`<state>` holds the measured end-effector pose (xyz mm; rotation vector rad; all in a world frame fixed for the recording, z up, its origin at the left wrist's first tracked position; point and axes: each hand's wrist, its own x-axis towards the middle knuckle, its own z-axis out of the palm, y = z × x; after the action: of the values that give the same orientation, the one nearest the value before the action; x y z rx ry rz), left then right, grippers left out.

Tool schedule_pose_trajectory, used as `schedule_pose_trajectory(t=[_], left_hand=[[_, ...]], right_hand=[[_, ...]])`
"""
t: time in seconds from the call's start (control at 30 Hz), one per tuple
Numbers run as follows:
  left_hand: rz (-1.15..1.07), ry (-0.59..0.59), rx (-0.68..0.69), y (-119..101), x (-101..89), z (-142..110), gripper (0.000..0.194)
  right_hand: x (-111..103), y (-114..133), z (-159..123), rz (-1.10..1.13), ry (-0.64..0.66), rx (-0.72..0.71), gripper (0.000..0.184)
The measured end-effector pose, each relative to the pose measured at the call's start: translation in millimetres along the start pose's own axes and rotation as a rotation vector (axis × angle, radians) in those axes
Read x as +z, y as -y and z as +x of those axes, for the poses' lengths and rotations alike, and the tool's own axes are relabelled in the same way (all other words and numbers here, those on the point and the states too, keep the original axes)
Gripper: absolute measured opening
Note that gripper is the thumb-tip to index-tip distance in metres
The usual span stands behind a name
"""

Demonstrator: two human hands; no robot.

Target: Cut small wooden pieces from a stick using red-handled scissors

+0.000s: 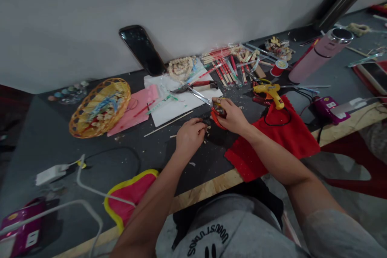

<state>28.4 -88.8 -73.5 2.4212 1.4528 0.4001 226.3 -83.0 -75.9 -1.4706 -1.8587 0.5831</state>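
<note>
My right hand (231,116) is closed around red-handled cutters (217,115), fingers wrapped on the handles. My left hand (190,135) is pinched beside it, holding a small dark piece (206,120) right at the tool's jaws. Both hands rest over the dark table (54,141) near its front edge. Small pale offcuts (207,130) lie scattered under them. A thin wooden stick (168,123) lies just left of my left hand.
A woven yellow basket (99,107) of bits sits at left, beside pink paper (134,109) and a white sheet (178,105) with scissors (196,87). A yellow glue gun (271,92) lies on red cloth (282,135). Chopstick packs (226,66), a pink flask (317,54) and a leaning phone (142,50) stand behind.
</note>
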Motion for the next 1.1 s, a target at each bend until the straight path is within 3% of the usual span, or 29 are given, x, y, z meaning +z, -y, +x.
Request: schedule_pose_trajectory(t=[0.3, 0.5, 0.67, 0.87, 1.1], left_hand=[[-0.154, -0.032, -0.080, 6.3, -10.6, 3.6, 0.021], [-0.767, -0.322, -0.354, 24.9, -32.1, 1.7, 0.023], [-1.107, -0.364, -0.404, 23.5, -36.4, -1.9, 0.025], [-1.231, -0.323, -0.391, 20.0, -33.4, -3.1, 0.023], [-1.200, -0.300, -0.365, 21.1, -30.4, -4.4, 0.022]], right_hand=[[-5.4, 3.4, -0.3, 0.027, -0.037, -0.068, 0.053], [-9.3, 18.6, -8.5, -0.017, 0.030, -0.156, 0.055], [0.2, 24.3, -13.4, -0.074, 0.151, -0.199, 0.057], [7.0, 26.5, -15.6, -0.054, 0.184, -0.265, 0.057], [10.1, 27.5, -17.8, -0.032, 0.183, -0.269, 0.055]])
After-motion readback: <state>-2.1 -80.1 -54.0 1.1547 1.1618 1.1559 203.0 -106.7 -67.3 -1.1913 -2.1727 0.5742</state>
